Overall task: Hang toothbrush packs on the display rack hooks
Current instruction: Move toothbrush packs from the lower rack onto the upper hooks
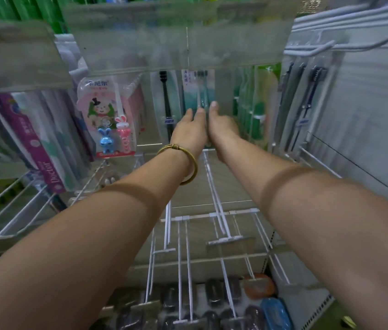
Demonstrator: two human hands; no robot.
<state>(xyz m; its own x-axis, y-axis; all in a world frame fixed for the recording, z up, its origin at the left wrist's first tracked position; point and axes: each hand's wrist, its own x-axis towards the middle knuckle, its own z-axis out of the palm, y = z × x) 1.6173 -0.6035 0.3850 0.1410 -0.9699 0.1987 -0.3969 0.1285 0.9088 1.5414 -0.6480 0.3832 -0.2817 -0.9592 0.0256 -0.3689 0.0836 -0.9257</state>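
Both my arms reach deep into the display rack. A teal toothbrush pack (pixel 199 96) hangs at the back, under a clear price strip (pixel 178 41). My left hand (pixel 189 129), with a gold bangle on its wrist, lies with straight fingers against the pack's left face. My right hand (pixel 221 126) holds the pack's right edge, thumb straight along it and fingers hidden behind. The hook that carries the pack is hidden by the price strip. Bare white wire hooks (pixel 214 186) stick out below my forearms.
A pink children's toothbrush pack (pixel 107 120) with rabbit figures hangs at the left, beside purple "Doctor" packs (pixel 33 141). A black toothbrush pack (pixel 166 103) hangs left of the teal one, with green packs (pixel 255 108) and dark brush packs (pixel 302 106) at the right. Soap cases (pixel 259 285) lie on the bottom shelf.
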